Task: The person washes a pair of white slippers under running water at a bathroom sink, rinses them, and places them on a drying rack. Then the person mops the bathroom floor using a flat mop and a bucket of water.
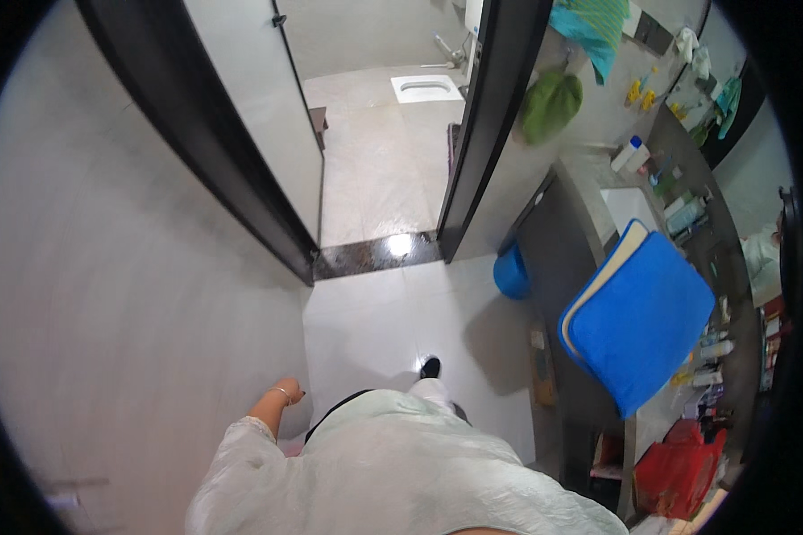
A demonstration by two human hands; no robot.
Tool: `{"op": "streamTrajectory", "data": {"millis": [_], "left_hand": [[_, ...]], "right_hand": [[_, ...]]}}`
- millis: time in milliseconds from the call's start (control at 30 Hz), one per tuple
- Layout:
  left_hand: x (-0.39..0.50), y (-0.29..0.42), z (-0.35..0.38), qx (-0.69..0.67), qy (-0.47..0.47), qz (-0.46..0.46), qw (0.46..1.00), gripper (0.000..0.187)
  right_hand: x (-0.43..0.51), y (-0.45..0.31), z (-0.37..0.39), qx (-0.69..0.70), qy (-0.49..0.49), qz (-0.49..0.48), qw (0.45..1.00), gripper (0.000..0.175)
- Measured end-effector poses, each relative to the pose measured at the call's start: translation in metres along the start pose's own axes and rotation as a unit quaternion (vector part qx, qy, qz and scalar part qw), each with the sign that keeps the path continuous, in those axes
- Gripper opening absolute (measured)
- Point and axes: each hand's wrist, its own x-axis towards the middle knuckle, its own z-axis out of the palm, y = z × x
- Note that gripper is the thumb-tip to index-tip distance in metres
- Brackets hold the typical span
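My left hand (pixel 288 391) hangs beside the left wall, with a thin bangle at its wrist. Its fingers look curled in, and I see no object in them. Out of view is my right hand. To my right, a folded blue mat or cloth with a beige inner side (pixel 642 321) lies over the front edge of the washbasin counter, partly covering the white basin (pixel 626 204). A black shoe (pixel 430 368) shows on the white floor tiles (pixel 368 328) below me.
Ahead, a dark-framed doorway has a stone threshold (pixel 375 257) and a frosted door (pixel 254 87); a squat toilet (pixel 428 88) lies beyond. A blue bucket (pixel 512 273) stands beside the counter cabinet. Bottles (pixel 629 155) and a red bag-like item (pixel 679 471) sit on the counter. A green towel (pixel 552 107) hangs above.
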Motion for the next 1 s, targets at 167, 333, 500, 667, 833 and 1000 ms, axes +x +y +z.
{"op": "streamTrajectory", "data": {"millis": [167,333,500,667,833,1000], "left_hand": [[0.062,0.047,-0.143,-0.109,0.107,0.097,0.983,0.032],[0.052,0.019,-0.215,-0.639,0.115,0.003,0.760,0.031],[0.032,-0.093,-0.176,-0.020,-0.016,-0.043,0.999,0.049],[0.113,-0.093,-0.322,-0.059,-0.258,-0.055,0.963,0.047],[0.271,-0.016,-0.530,-0.048,0.091,0.058,0.993,0.027],[0.312,0.078,-0.719,-0.252,0.140,0.233,0.929,0.029]], "right_hand": [[0.093,-0.126,0.013,-0.043,-0.040,0.000,0.998,0.026],[0.187,-0.264,0.036,-0.145,-0.148,0.042,0.977,0.026],[0.252,-0.486,0.044,-0.111,-0.134,-0.115,0.978,0.027],[0.284,-0.714,0.067,-0.019,-0.039,-0.231,0.972,0.024],[0.284,-0.851,0.110,0.071,0.020,-0.244,0.967,0.043],[0.314,-0.965,0.074,0.280,0.130,-0.162,0.937,0.043]]}}
